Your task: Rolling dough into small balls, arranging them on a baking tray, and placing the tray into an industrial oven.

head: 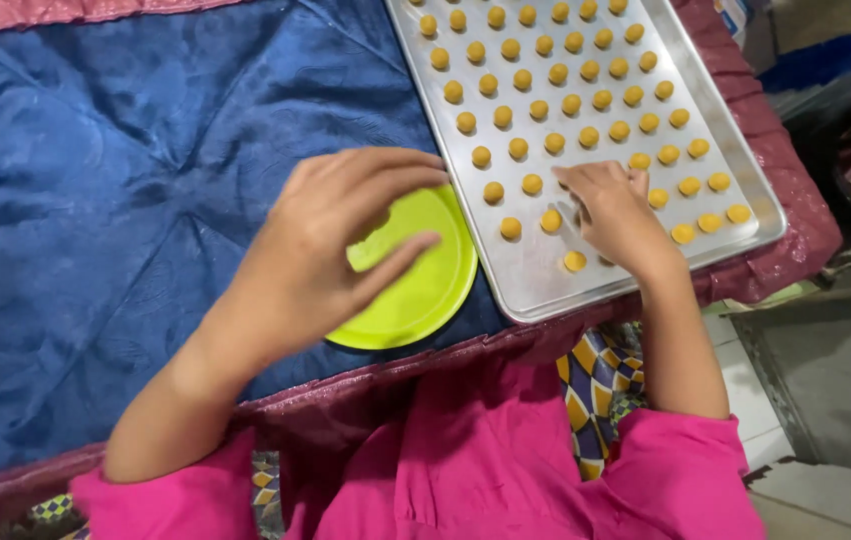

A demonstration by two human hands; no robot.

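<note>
At centre frame, the left hand (330, 245) hovers over a round lime-green plastic plate (423, 290), fingers loosely curled, gripping nothing visible. Right of centre, the right hand (613, 215) rests fingers-together on the shiny metal baking tray (535, 280), setting small yellow dough balls (555, 105) in rows; the front row looks unfinished.

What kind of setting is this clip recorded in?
Probably a home baking spot, not a commercial kitchen: a metal baking tray of small yellow dough balls sits on a blue quilted cloth, with a green plate beside it.
</note>
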